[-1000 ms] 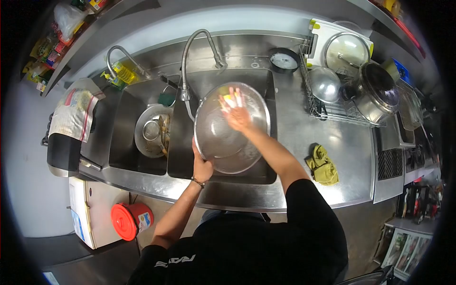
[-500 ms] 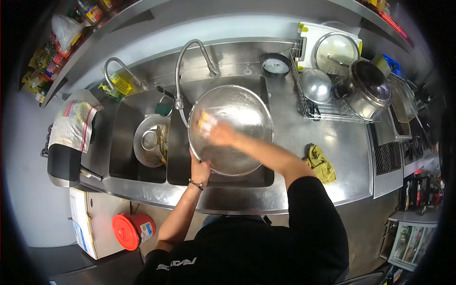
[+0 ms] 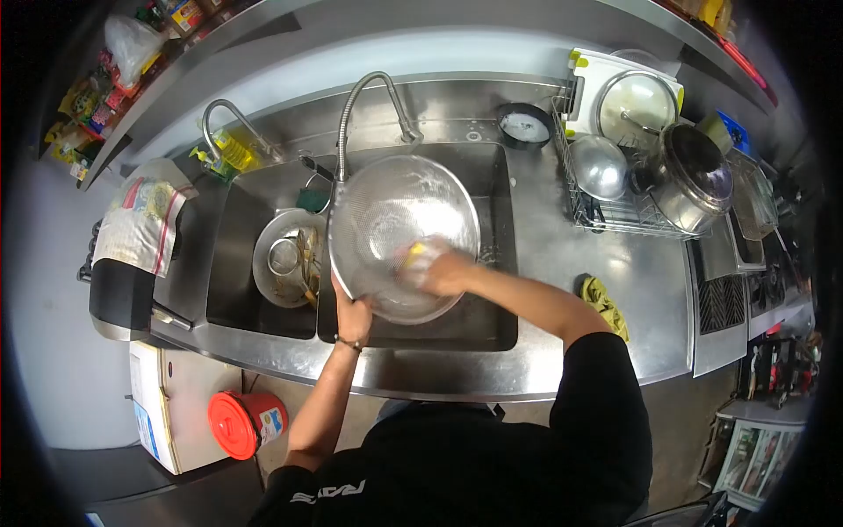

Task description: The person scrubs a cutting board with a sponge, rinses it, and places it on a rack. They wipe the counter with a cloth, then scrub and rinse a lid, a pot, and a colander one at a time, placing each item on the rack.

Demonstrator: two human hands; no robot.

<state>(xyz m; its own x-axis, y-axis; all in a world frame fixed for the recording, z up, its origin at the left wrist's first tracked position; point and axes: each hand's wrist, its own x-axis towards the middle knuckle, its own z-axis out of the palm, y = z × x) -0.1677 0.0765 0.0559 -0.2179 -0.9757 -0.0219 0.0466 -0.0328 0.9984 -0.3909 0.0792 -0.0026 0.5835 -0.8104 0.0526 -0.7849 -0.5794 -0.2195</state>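
A large round metal mesh strainer [image 3: 378, 211] is tilted over the right sink basin [image 3: 496, 307]. My left hand [image 3: 353, 318] is closed on its lower left rim. Against the inside of the mesh, right of centre, my right hand [image 3: 443, 270] presses a yellow and white sponge [image 3: 416, 255], partly blurred with suds around it. The spray faucet [image 3: 344, 132] arches just behind the strainer. In the left basin lies a metal bowl [image 3: 263, 255] holding a small strainer and utensils.
A dish rack [image 3: 641, 221] with a pot, lids and a white board stands at the right. Near it are a small dark pan [image 3: 524, 126] and a yellow-green cloth [image 3: 604, 307]. Soap bottles [image 3: 232, 151] stand back left; a red bucket [image 3: 235, 423] is below.
My right hand has moved right and down across the mesh with the sponge. The strainer has shifted a little left over the basin, still held by my left hand.
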